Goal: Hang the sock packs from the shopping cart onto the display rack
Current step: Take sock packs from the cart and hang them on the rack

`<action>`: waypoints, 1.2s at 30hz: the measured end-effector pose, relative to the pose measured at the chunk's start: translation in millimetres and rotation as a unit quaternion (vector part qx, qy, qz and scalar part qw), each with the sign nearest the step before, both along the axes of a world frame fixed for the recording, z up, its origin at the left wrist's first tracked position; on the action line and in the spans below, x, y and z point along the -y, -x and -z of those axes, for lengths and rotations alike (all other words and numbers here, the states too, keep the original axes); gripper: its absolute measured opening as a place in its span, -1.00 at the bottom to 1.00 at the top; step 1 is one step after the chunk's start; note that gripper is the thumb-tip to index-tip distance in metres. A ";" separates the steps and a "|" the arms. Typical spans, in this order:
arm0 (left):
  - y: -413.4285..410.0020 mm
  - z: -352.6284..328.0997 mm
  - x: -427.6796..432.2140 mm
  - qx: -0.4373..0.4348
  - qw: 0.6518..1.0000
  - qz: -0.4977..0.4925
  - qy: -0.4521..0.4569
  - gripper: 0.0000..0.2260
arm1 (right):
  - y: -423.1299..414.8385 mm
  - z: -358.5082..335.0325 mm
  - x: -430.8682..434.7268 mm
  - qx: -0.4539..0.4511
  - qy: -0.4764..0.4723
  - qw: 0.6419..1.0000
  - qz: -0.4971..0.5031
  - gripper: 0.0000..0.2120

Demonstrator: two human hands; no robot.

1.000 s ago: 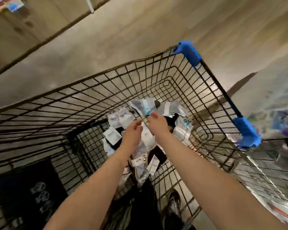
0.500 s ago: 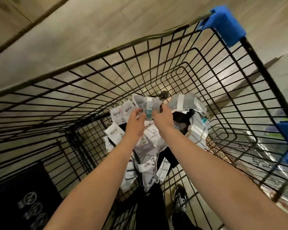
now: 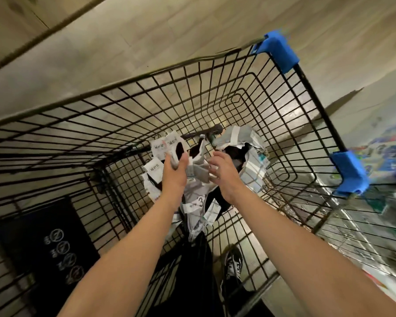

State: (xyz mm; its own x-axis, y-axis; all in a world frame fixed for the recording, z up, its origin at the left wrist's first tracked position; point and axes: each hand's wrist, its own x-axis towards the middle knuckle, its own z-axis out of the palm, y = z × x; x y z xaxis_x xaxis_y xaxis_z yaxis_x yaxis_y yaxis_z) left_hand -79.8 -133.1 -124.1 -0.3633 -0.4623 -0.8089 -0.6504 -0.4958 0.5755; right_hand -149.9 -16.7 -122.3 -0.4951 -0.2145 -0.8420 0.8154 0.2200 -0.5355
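Over the black wire shopping cart (image 3: 133,80) the person leans in with both arms; the left hand (image 3: 174,177) has its fingers curled round a grey sock pack (image 3: 198,173), thumb pressed onto the fabric, and holds it above the heap of sock packs (image 3: 237,139) on the cart floor. The right hand (image 3: 225,179) sits just beside the pack's right edge with fingers spread and loosely bent; it grasps nothing that I can see, though whether the fingertips touch the fabric I cannot tell.

The pack looks light and floppy; folded knit cloth in a paper sleeve, it sags and bends wherever it is not supported. It seems hardly fragile, but the paper could tear or slide off under a rough pull; neighbouring packs may snag and come up with it.

At its top is what looks like a small white hook (image 3: 202,136); I judge that the best place to take hold is the stiff card just under that hook, pinched between thumb and forefinger, so the pack hangs straight and the hook stays free for the peg. The display rack itself I cannot make out; only a blurred, colourful patch shows at the right.
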 end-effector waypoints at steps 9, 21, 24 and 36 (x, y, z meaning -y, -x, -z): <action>-49.1 -45.5 -34.7 -0.033 0.990 0.131 -0.049 -0.46 | -15.7 -30.4 -4.0 -0.150 -0.129 0.967 -0.158 -0.54; -54.4 -75.4 -32.3 -0.062 0.997 0.007 -0.039 -0.72 | -61.7 -73.7 -22.7 -0.287 -0.079 0.933 -0.202 -0.74; -62.0 -82.0 -32.3 -0.080 0.996 0.016 -0.021 -0.71 | -63.7 -77.0 -24.1 -0.256 -0.101 0.941 -0.196 -0.65; -96.0 -70.9 -20.8 -0.017 0.989 0.094 0.114 -0.71 | -76.3 -73.4 -5.5 -0.164 -0.109 0.943 -0.270 -0.76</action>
